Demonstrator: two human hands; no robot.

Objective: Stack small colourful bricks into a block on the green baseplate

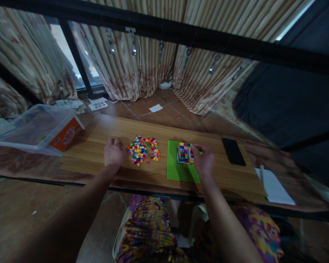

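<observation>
My right hand (204,160) is at the right side of a small building-brick model (184,153), its thumb and fingers closed against the model's edge. Any single brick between those fingertips is hidden. Rows of many colours make up the model, which stands on a green studded baseplate (178,173). To the left, a loose pile of small coloured bricks (138,150) is spread over the wooden board. Just left of that pile, my left hand (114,152) rests on the board with its fingers curled in; nothing shows in it.
A clear plastic box (35,128) with an orange label stands at the left end. Right of the baseplate lies a black phone (233,151), then white paper (276,188) with a pen (262,175). A dark metal bar (164,31) with hanging clips crosses above the table.
</observation>
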